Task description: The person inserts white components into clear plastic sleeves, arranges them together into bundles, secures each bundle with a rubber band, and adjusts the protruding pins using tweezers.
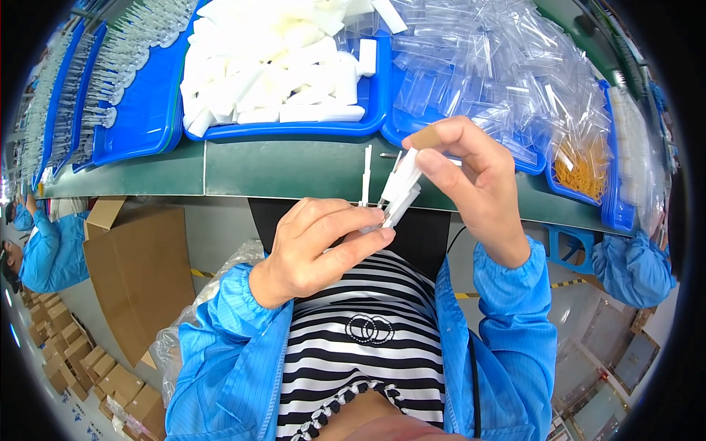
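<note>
My left hand [323,246] pinches a small bundle of slim white plastic pieces at its lower end, fingers closed around it. From that grip a thin white stick [367,173] stands up. My right hand [474,176] is raised to the right, thumb and forefinger closed on the top of a white block-like piece [401,179] in the same bundle. A tan strip wraps the right forefinger. Beside the white piece lies a translucent piece [404,206]. The exact kind of these parts is too small to tell.
Along the green bench [250,169] stand blue trays: translucent syringe-like parts [136,66], white foam-like blocks [272,73], clear plastic sleeves [485,66] and orange rubber bands [581,173]. A large cardboard box [140,272] stands at the left. People in blue work on both sides.
</note>
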Motion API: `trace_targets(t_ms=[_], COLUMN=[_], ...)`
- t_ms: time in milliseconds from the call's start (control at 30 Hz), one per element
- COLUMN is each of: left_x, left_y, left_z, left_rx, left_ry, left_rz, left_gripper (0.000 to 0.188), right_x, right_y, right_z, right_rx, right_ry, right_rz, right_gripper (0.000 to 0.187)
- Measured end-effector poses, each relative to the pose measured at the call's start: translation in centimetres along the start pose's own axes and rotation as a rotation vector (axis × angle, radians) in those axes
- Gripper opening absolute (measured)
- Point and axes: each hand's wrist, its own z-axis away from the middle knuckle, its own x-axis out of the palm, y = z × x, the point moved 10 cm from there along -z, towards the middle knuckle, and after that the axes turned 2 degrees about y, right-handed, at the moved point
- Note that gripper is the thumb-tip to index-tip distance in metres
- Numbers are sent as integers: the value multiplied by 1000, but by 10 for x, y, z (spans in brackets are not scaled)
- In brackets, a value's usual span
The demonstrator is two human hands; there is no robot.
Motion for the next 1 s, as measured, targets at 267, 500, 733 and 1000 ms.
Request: trace_targets(t_ms=[267,500,733,1000], left_x=[-6,-7,-2,-3], left_y=[-7,-7,-9,-5], left_z=[3,4,6,5], left_rx=[-41,-42,-36,-19], left_ry=[64,55,25,16], left_rz=[-13,-39,-19,-66], left_gripper=[31,31,30,32], right_x=[-15,-19,-21,-9], right_y=[2,-2,4,-22], right_z=[-4,-8,-7,-6], right_rx=[-13,-19,10,-213], right_ry=[164,124,118,84], right_rz=[-21,12,16,215], right_gripper=[16,14,18,17])
